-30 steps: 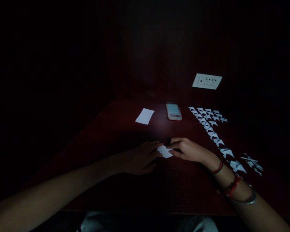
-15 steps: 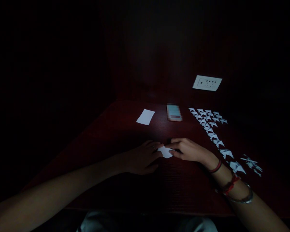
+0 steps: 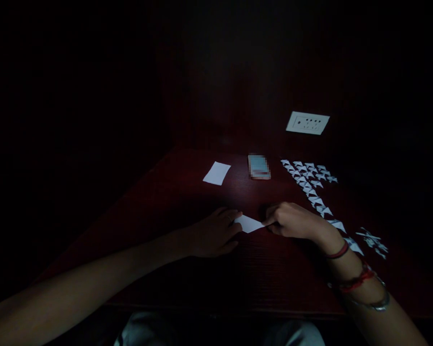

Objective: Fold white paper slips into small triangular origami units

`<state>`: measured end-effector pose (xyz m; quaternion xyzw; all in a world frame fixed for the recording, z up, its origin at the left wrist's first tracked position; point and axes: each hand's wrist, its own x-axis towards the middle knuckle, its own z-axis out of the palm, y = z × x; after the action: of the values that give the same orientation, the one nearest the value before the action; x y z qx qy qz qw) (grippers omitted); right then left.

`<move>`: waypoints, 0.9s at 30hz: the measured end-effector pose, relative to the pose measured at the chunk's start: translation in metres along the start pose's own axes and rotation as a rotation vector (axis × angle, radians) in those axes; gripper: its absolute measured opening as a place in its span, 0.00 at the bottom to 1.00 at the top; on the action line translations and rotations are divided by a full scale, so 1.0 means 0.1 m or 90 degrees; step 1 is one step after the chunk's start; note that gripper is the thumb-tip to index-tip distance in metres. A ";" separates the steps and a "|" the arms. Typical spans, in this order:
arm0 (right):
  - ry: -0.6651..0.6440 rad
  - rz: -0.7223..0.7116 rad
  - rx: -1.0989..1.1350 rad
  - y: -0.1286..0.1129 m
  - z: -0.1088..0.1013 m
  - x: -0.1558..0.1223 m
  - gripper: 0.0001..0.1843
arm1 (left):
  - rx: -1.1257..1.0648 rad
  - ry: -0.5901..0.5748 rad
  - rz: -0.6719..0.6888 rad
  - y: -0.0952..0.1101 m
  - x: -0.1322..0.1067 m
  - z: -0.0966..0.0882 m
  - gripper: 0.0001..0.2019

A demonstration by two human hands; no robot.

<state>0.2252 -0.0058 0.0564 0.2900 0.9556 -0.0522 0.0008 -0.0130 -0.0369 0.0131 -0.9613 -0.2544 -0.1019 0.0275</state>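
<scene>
A small white slip of paper (image 3: 249,224) lies on the dark red table (image 3: 260,274) between my hands. My left hand (image 3: 214,233) rests on the table with its fingertips pressed on the slip's left end. My right hand (image 3: 292,221) has its fingers curled, pinching the slip's right corner. Red thread bands and a metal bangle sit on my right wrist. The scene is very dim.
Several small folded white paper pieces (image 3: 312,185) run in rows along the right side, with a few more (image 3: 373,238) further right. A white paper rectangle (image 3: 216,173) and a blurred card-like stack (image 3: 259,166) lie farther back. A white wall socket (image 3: 307,122) is behind.
My right hand has slid to the right, off the paper's middle to its right corner, so more of the slip shows. My left hand has hardly moved.
</scene>
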 end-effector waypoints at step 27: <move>0.157 0.193 0.337 0.16 0.33 0.20 0.03 | 0.004 0.011 -0.052 -0.03 -0.08 0.13 0.17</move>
<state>0.2167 0.0147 0.0219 0.4235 0.8476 -0.2623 -0.1828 -0.0191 -0.0369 -0.0015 -0.9491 -0.2935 -0.1105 0.0284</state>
